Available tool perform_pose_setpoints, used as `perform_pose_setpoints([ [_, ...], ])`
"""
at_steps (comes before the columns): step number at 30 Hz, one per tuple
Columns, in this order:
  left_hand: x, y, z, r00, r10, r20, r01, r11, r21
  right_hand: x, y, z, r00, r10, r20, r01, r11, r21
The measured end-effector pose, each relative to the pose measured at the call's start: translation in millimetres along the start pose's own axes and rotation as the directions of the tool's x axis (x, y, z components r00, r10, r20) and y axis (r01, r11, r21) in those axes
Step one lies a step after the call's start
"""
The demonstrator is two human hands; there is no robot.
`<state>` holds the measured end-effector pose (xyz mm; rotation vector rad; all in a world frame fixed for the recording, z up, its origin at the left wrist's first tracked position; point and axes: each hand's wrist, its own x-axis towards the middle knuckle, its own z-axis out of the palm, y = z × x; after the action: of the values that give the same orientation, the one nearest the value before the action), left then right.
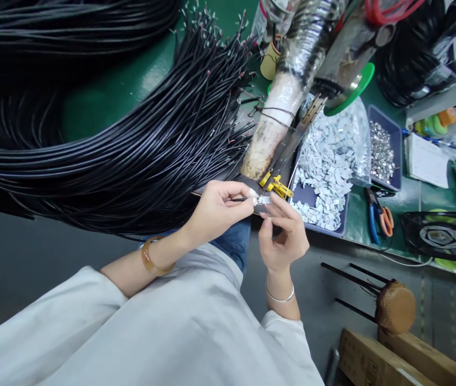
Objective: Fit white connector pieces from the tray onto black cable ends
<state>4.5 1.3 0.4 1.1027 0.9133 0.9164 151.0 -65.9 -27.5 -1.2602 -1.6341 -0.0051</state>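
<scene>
My left hand [220, 209] is closed in a pinch on the end of a thin black cable [236, 200]. Its fingertips meet a small white piece [265, 200] at the cable's end. From the other side, my right hand [284, 230] has its fingertips at that white piece, thumb and fingers drawn together; its exact grip is partly hidden. Just beyond the fingers sits a yellow clamp-like part [278, 186], beneath a long metal tool [298, 131]. A large bundle of black cables [143, 161] lies left of my hands, its stripped ends pointing toward the back.
Right of my hands stands a tray [343, 217] heaped with small white pieces [328, 166]. Farther right are a bin of metal parts [381, 153], pliers [379, 217] and a black fan [441, 236]. A wrapped tube [272, 118] slants overhead. A stool [397, 305] and cartons [373, 359] stand below.
</scene>
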Motion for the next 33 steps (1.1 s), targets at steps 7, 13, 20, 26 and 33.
perform_pose_setpoints([
  [7, 7.4, -0.1, 3.4, 0.997, 0.020, -0.074, -0.021, 1.000, -0.007, 1.6, 1.0, -0.9, 0.974, 0.209, 0.089, -0.220, 0.964, 0.149],
  [13, 7.9, 3.7, 4.2, 0.998, 0.008, -0.069, -0.012, 0.999, -0.051, 9.6, -3.3, -1.9, 0.978, 0.188, 0.088, -0.200, 0.966, 0.164],
  [20, 7.1, 5.0, 4.7, 0.996, -0.014, -0.084, 0.011, 0.999, -0.038, 9.2, -4.3, -4.7, 0.969, 0.224, 0.100, -0.238, 0.957, 0.167],
  [26, 5.3, 1.1, 3.5, 0.997, 0.006, -0.079, -0.004, 1.000, 0.028, 11.4, -4.2, -2.9, 0.967, 0.244, 0.075, -0.252, 0.957, 0.143],
  [33, 4.1, 4.4, 0.8, 0.999, 0.011, -0.052, -0.007, 0.998, 0.069, 12.2, -8.3, -3.9, 0.980, 0.192, 0.058, -0.198, 0.973, 0.122],
])
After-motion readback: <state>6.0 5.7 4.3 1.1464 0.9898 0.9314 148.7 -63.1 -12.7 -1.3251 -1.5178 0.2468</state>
